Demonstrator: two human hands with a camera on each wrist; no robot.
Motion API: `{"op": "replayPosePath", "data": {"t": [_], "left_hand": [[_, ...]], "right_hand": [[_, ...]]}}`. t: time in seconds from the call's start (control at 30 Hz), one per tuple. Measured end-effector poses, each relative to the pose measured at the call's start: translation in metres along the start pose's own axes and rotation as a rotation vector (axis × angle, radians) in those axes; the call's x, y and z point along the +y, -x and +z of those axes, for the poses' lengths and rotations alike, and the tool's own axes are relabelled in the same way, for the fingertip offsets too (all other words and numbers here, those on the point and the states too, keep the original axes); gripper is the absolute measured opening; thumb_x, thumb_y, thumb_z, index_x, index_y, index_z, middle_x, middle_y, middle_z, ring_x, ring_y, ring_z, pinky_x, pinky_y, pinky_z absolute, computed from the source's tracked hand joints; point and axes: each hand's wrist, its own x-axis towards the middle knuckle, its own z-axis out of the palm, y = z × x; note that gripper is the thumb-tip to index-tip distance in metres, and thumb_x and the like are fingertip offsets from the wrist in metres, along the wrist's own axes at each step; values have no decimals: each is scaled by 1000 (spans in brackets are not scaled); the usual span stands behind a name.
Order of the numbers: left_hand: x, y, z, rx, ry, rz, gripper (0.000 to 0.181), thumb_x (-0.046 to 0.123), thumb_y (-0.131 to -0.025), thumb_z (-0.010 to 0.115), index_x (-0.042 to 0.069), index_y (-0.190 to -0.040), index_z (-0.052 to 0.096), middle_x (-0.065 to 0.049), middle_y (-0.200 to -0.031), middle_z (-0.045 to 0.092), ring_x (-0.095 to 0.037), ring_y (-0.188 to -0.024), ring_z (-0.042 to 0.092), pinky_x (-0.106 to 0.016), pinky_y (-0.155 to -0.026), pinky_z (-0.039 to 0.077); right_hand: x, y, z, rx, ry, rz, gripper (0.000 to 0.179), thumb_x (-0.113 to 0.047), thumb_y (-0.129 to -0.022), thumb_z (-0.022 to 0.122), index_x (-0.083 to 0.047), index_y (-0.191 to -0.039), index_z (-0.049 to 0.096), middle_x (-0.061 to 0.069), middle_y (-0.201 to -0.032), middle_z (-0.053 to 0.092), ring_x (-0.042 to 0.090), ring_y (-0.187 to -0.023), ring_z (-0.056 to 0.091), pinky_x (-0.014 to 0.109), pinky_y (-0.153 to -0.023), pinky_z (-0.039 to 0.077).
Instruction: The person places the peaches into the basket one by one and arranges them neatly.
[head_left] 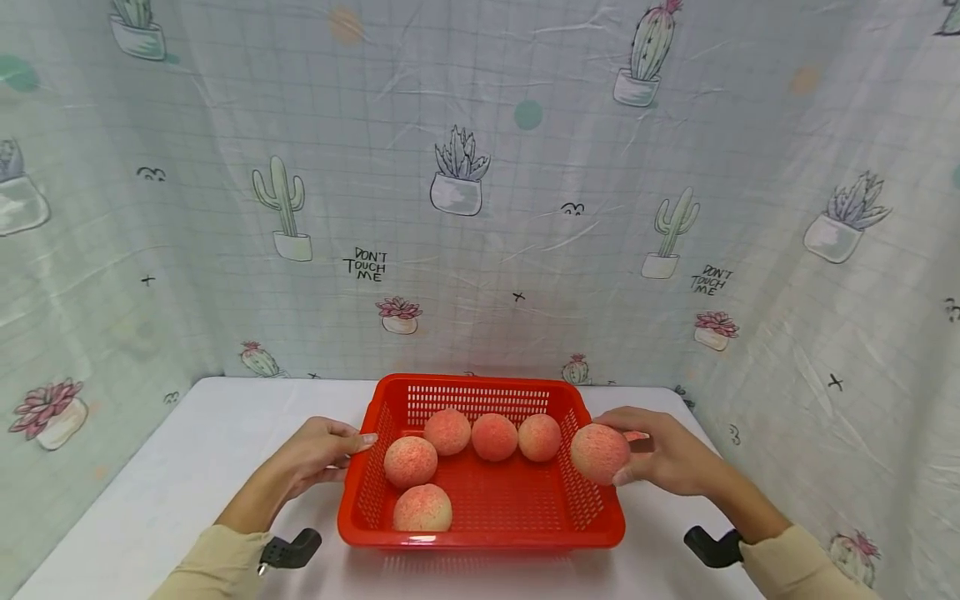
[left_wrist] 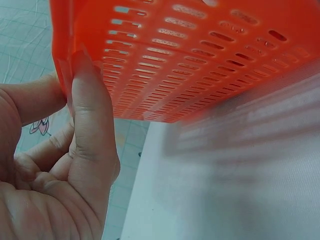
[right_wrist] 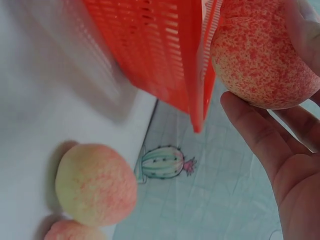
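Note:
My right hand (head_left: 654,451) grips a pink-and-yellow peach (head_left: 598,455) at the right rim of a red plastic basket (head_left: 506,498). In the right wrist view, fingers curl under this peach (right_wrist: 262,57) and the thumb lies over it. With thumb and fingers, my left hand (head_left: 318,452) pinches the basket's left rim, as the left wrist view also shows close up. Several peaches lie inside the basket: three along the back, including a middle peach (head_left: 494,437), and two down the left side, the front one a paler peach (head_left: 423,508).
Outside the basket on the right, a yellowish peach (right_wrist: 96,185) and a pinker peach (right_wrist: 74,231) sit on the white table (head_left: 247,417), mostly hidden behind my right hand in the head view. A cactus-print curtain (head_left: 510,250) encloses the back and sides.

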Motion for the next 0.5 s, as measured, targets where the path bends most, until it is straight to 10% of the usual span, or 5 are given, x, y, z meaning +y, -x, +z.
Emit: {"op": "replayPosePath", "data": {"t": [0.5], "left_hand": [[0,2,4,47,-22,-17,45,33,-93,79,-5,-116,72,-9,-93,76,-19,-77,69,-33,-70,65]], "right_hand": [[-16,-32,15,-86,-9,-11,58,-27,-82,88,-16,-136,66,9,-134,69,22,-118,65,39,-91,64]]}}
